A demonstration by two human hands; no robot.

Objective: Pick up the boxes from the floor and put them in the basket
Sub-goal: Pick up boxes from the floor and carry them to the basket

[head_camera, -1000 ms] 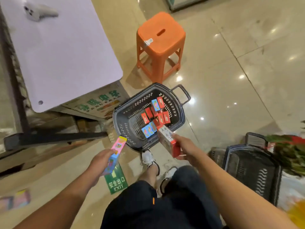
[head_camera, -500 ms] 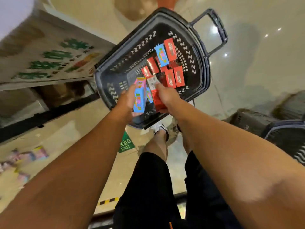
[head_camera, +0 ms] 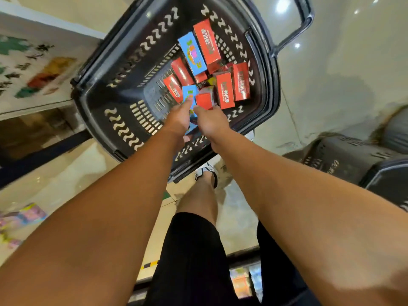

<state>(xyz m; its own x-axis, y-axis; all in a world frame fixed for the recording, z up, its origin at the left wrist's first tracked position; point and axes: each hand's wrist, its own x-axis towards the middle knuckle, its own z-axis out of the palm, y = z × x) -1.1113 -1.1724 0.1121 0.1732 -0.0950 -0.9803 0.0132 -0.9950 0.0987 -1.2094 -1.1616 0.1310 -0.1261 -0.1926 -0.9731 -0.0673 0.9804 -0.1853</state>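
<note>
Both hands reaching down into the basket [head_camera: 123, 138], side by side. Left hand [head_camera: 177, 120] over the near part of the floor of the basket, fingers curled round a blue box [head_camera: 190, 100] with bright print; much of that box hidden between the two hands. Right hand [head_camera: 213, 121] just beside it, fingertips pinching a red box [head_camera: 204, 100] that touches the pile. Whether either box already rests on the basket floor: cannot tell.

Further in, a loose heap of boxes: red boxes [head_camera: 231, 87] with white lettering lying at odd angles, another blue box [head_camera: 192, 54] tilted across them, a longer red one beside it. Left half of the basket floor bare, dark slotted plastic.

Below the arms, black shorts, a bare leg and a white shoe [head_camera: 206, 173] on the glossy floor. At the left edge, blurred pastel boxes [head_camera: 24, 215] on the floor, well apart from the basket. At the right, a second dark basket [head_camera: 353, 164].
</note>
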